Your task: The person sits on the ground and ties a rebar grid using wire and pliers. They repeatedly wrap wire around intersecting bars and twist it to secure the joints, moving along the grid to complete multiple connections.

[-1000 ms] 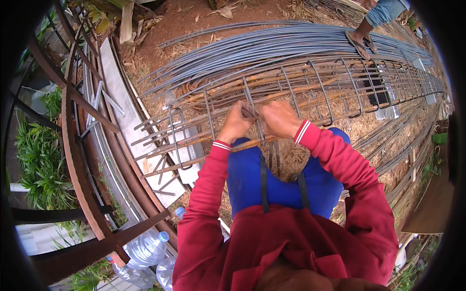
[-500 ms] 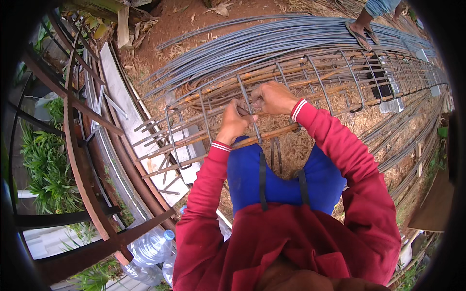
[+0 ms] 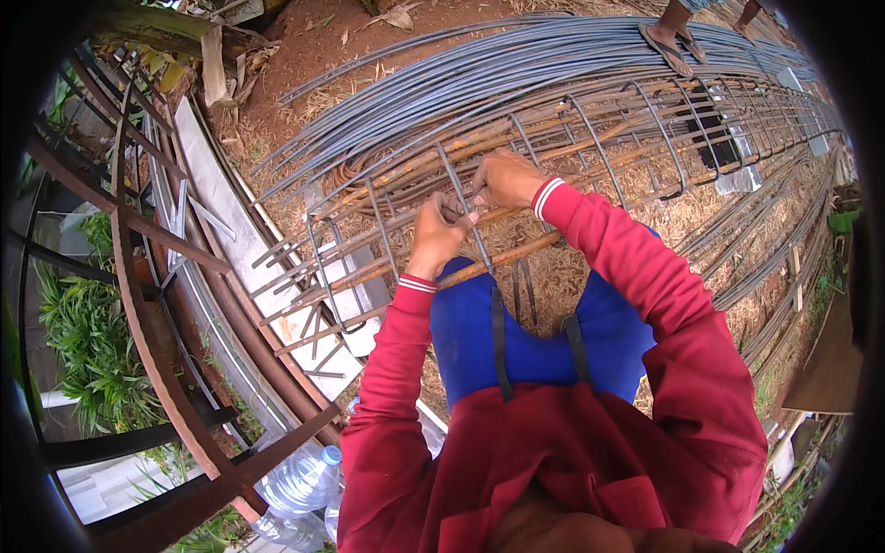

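Observation:
A long rusty rebar cage (image 3: 590,129) lies across my lap, running from lower left to upper right. My left hand (image 3: 437,232) is closed around a square stirrup bar (image 3: 458,198) of the cage. My right hand (image 3: 502,177) grips the same stirrup just above, fingers curled at the point where it crosses a long bar. Whether a tie wire or small tool sits in the fingers is hidden. Both arms wear red sleeves with white cuffs.
A bundle of grey straight rebars (image 3: 516,64) lies on the dirt behind the cage. Another person's sandalled feet (image 3: 666,41) stand on them at the top. A rusty metal frame (image 3: 147,304) and plants are on my left, plastic water bottles (image 3: 300,479) by my left side.
Both hands have stayed on the same stirrup with small shifts; the left hand sits slightly lower against the bar. The other person's feet moved a little.

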